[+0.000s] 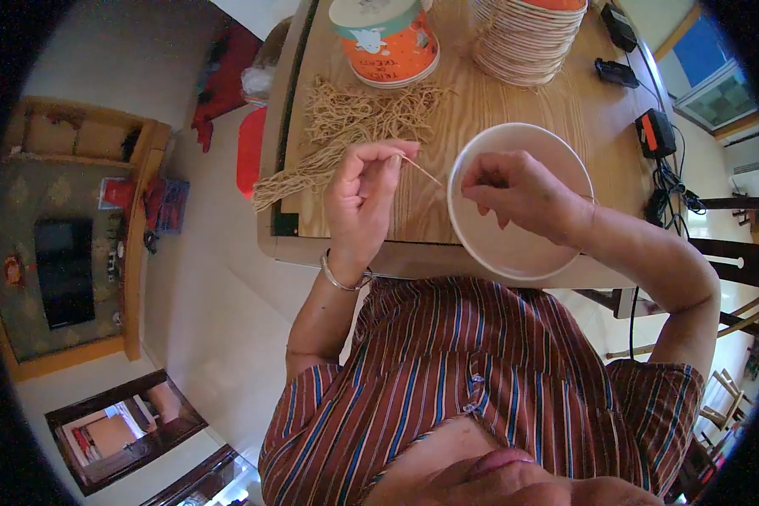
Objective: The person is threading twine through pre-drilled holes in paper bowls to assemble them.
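Between the thumb and forefinger of my left hand (364,190) a thin tan cord (422,171) is pinched, and it runs toward the left side of a white bucket (523,268). The bucket lies at the table's front edge with its round mouth facing me. Over that mouth, close to the left rim, is my right hand (527,192) with its fingers curled together. Whether those fingers grip anything is hidden. Just beyond my left hand, a heap of loose tan cords (367,118) spreads across the wooden table (426,211).
An orange bucket with a green band (405,59) stands behind the cords. A tall stack of nested buckets (527,46) is to its right. Black adapters (654,135) and tangled cables (675,190) lie along the right edge. A red stool (250,152) is at the left.
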`<state>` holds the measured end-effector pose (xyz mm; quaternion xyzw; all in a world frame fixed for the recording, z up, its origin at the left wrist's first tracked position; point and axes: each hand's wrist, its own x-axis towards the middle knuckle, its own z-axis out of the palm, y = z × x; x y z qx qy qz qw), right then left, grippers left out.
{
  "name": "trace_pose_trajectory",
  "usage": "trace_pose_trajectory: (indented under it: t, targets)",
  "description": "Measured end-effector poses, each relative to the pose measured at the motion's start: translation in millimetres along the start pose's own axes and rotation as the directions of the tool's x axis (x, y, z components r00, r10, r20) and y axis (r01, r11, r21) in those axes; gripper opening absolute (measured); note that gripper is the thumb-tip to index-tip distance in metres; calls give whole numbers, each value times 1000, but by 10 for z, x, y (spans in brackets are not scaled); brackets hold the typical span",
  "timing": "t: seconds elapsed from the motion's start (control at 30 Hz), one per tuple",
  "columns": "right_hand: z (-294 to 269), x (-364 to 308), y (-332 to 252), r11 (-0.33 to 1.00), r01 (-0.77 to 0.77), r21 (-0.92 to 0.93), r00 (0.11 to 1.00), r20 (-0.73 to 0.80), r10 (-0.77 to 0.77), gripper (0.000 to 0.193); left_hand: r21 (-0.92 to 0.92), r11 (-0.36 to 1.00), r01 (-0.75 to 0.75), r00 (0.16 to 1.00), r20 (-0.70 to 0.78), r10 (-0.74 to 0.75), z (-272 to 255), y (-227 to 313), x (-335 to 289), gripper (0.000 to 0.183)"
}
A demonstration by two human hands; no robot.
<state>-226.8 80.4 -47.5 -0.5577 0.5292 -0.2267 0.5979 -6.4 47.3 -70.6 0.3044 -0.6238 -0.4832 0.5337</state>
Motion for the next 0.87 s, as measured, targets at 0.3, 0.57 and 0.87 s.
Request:
trace_pose_trajectory:
  t: [0.3, 0.57, 0.87]
  targets:
    - [43, -18, -27, 990, 68, -126, 996, -40, -74, 13, 219, 894, -391, 890, 339, 306, 207, 54, 237, 13]
    - [94, -154, 41, 739, 356, -572, 855, -121, -505, 13, 331, 859, -391, 854, 479, 204, 223, 54, 507, 9]
    - [86, -216, -7, 49, 295, -954, 725, 190, -662, 57, 250, 899, -359, 723, 683, 99, 257, 47, 767, 12]
